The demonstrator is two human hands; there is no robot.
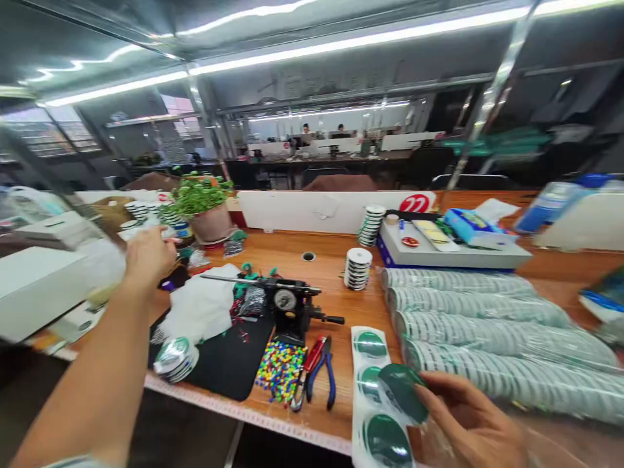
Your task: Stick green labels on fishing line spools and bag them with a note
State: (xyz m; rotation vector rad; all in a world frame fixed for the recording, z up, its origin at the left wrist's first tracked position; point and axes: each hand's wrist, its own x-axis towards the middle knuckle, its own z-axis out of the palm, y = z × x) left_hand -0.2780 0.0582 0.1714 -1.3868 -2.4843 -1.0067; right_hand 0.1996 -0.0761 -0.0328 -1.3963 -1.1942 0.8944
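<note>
My right hand (468, 416) pinches a dark green round sticker (402, 393) low at the front of the wooden table (336, 260). Beside it lies a white backing strip with green round labels (370, 390). My left hand (149, 259) is blurred, reaching out over the table's far left, close to a terracotta pot with a leafy plant (205, 211). Whether its fingers hold anything is hidden. Below that arm a small stack of round labels (175, 359) lies on a black mat (229, 364).
A black hand-cranked press (290, 305) stands on the mat, with white cloth (199, 305) beside it. Coloured beads (280, 370) and blue-handled pliers (322, 374) lie near the front edge. Several plastic-wrapped label rolls (468, 325) fill the right. Distant people sit at desks.
</note>
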